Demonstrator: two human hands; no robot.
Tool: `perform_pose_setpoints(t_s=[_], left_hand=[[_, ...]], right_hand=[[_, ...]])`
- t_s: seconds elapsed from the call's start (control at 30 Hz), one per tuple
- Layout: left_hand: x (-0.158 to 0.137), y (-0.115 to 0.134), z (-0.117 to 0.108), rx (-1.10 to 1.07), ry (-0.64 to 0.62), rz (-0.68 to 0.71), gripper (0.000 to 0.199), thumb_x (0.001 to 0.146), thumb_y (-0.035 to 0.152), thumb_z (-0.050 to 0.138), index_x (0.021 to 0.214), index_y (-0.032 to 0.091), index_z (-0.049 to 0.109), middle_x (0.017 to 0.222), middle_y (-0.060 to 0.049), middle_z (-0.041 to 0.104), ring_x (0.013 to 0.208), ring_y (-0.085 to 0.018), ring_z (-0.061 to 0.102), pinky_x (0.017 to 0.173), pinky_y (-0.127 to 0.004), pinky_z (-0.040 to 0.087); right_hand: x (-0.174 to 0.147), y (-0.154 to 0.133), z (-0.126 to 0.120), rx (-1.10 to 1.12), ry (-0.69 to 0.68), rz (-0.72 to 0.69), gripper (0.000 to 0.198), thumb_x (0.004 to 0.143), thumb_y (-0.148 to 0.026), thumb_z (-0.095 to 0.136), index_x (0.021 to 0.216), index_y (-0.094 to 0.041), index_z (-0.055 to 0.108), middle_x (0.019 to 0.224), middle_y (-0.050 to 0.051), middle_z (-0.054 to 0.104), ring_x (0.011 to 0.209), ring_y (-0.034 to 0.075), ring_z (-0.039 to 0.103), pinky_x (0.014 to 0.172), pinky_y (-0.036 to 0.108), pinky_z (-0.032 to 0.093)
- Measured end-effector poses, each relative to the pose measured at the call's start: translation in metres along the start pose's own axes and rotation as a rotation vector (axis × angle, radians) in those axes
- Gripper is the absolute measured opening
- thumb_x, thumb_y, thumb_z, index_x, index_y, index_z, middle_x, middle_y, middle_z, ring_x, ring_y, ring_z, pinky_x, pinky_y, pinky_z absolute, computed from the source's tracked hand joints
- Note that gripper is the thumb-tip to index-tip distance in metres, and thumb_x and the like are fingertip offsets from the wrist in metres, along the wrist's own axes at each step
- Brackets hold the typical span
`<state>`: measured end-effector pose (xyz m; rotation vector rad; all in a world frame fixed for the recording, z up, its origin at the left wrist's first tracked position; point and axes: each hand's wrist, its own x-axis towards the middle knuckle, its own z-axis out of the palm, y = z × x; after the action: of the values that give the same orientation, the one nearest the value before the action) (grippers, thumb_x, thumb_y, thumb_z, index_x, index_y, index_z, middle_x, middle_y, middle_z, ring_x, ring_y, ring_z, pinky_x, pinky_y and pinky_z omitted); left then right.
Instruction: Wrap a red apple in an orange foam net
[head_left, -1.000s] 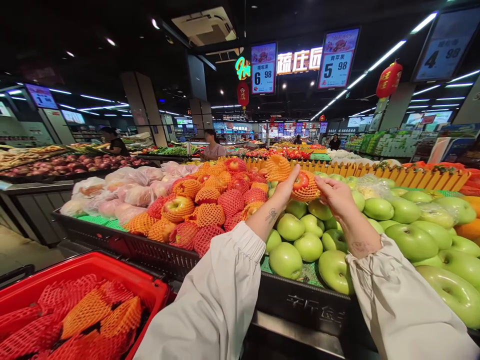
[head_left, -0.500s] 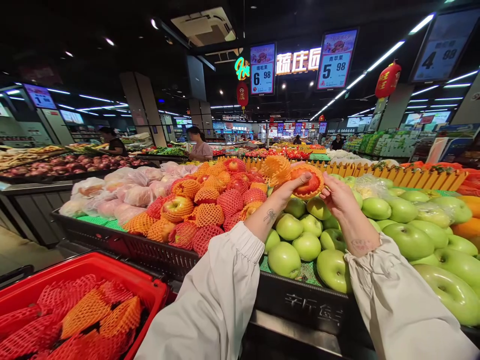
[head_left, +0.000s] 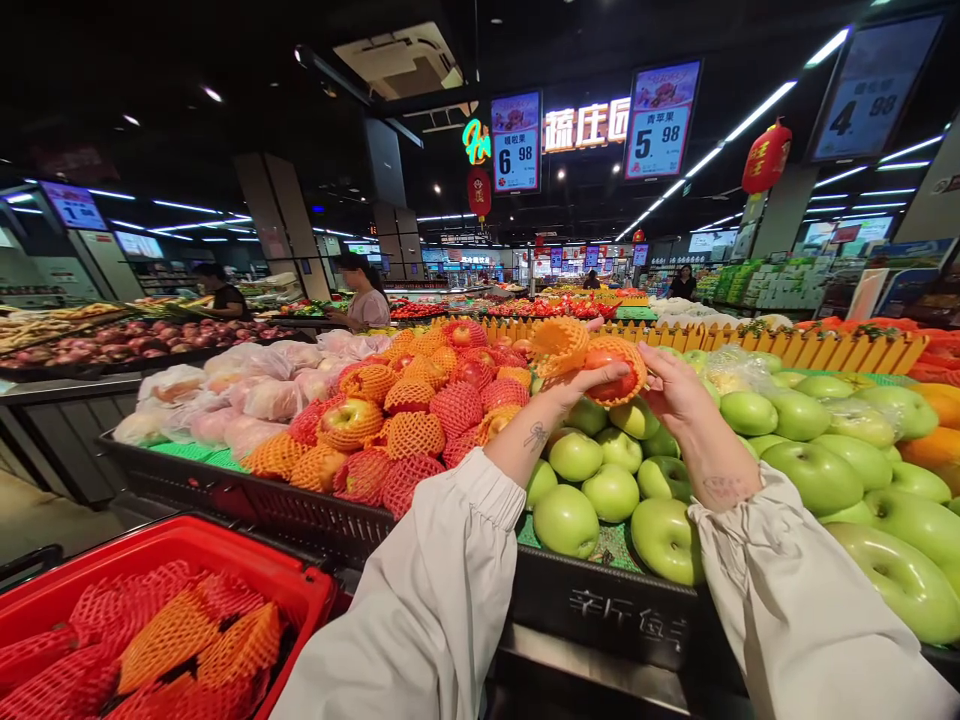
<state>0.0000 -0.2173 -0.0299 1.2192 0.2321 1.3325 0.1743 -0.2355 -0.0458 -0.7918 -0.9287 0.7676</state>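
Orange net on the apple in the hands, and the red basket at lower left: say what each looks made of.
The orange net looks like soft foam mesh, matte: open diamond holes, stretching round the red apple held by the left hand and right hand. The red basket looks like hard plastic, glossy, with a smooth moulded rim.

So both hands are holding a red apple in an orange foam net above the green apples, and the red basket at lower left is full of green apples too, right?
Not quite. The head view shows the red plastic basket holding empty red and orange foam nets, not green apples. The rest stands: the left hand and right hand hold a red apple in an orange foam net above the round green apples.
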Motion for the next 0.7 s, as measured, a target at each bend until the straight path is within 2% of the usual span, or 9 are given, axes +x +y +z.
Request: perform_pose_setpoints(t_s=[0.07, 0.13, 0.27, 0.37, 0.5, 0.63, 0.7], left_hand=[[-0.003, 0.004, 0.002, 0.048, -0.023, 0.033, 0.098, 0.062, 0.004, 0.094, 0.149, 0.034, 0.062, 0.131, -0.004, 0.078, 0.127, -0.035, 0.071, 0.120, -0.054, 0.053], [-0.001, 0.002, 0.001, 0.067, -0.040, 0.022, 0.093, 0.067, 0.011, 0.095, 0.150, 0.036, 0.062, 0.131, -0.005, 0.077, 0.124, -0.035, 0.073, 0.118, -0.055, 0.054], [0.008, -0.008, -0.001, 0.041, -0.075, -0.046, 0.091, 0.065, 0.011, 0.096, 0.147, 0.032, 0.065, 0.117, -0.007, 0.081, 0.111, -0.034, 0.077, 0.116, -0.055, 0.055], [0.011, -0.011, -0.002, 0.015, -0.063, -0.057, 0.091, 0.063, 0.010, 0.097, 0.145, 0.032, 0.066, 0.113, -0.006, 0.081, 0.109, -0.032, 0.077, 0.116, -0.054, 0.054], [0.011, -0.006, -0.002, 0.070, -0.071, -0.031, 0.085, 0.066, 0.015, 0.097, 0.144, 0.032, 0.067, 0.116, -0.008, 0.081, 0.113, -0.034, 0.076, 0.117, -0.052, 0.053], [0.010, -0.005, -0.001, 0.172, -0.122, -0.009, 0.086, 0.061, 0.008, 0.098, 0.139, 0.032, 0.070, 0.104, -0.005, 0.081, 0.117, -0.034, 0.075, 0.121, -0.053, 0.048], [0.011, -0.008, -0.001, 0.157, -0.130, -0.016, 0.081, 0.062, 0.005, 0.096, 0.134, 0.031, 0.071, 0.099, -0.004, 0.080, 0.114, -0.033, 0.076, 0.120, -0.052, 0.049]], right_hand=[[0.000, 0.001, 0.001, 0.014, 0.005, -0.004, 0.053, 0.046, -0.049, 0.108, 0.080, -0.025, 0.074, 0.076, -0.003, 0.075, 0.072, 0.012, 0.068, 0.059, 0.021, 0.057], [-0.001, 0.002, 0.003, 0.021, 0.018, -0.011, 0.052, 0.047, -0.048, 0.107, 0.081, -0.023, 0.076, 0.073, -0.002, 0.074, 0.071, 0.012, 0.068, 0.059, 0.021, 0.057], [-0.004, 0.007, 0.009, 0.044, 0.136, -0.052, 0.043, 0.053, -0.044, 0.104, 0.079, -0.024, 0.077, 0.080, 0.000, 0.078, 0.071, 0.015, 0.069, 0.060, 0.026, 0.062], [-0.005, 0.007, 0.009, 0.024, 0.143, -0.051, 0.040, 0.055, -0.043, 0.102, 0.078, -0.026, 0.076, 0.084, 0.000, 0.079, 0.072, 0.015, 0.069, 0.058, 0.025, 0.061], [-0.003, 0.005, 0.005, -0.020, 0.115, -0.131, 0.046, 0.053, -0.043, 0.101, 0.087, -0.027, 0.074, 0.088, 0.000, 0.079, 0.072, 0.015, 0.069, 0.054, 0.024, 0.057], [-0.002, 0.004, 0.004, -0.009, 0.163, -0.154, 0.055, 0.047, -0.036, 0.102, 0.091, -0.026, 0.070, 0.085, 0.001, 0.079, 0.070, 0.016, 0.070, 0.054, 0.025, 0.056], [-0.003, 0.005, 0.006, -0.043, 0.175, -0.147, 0.055, 0.047, -0.037, 0.102, 0.090, -0.025, 0.069, 0.083, 0.002, 0.078, 0.072, 0.017, 0.071, 0.055, 0.025, 0.056]])
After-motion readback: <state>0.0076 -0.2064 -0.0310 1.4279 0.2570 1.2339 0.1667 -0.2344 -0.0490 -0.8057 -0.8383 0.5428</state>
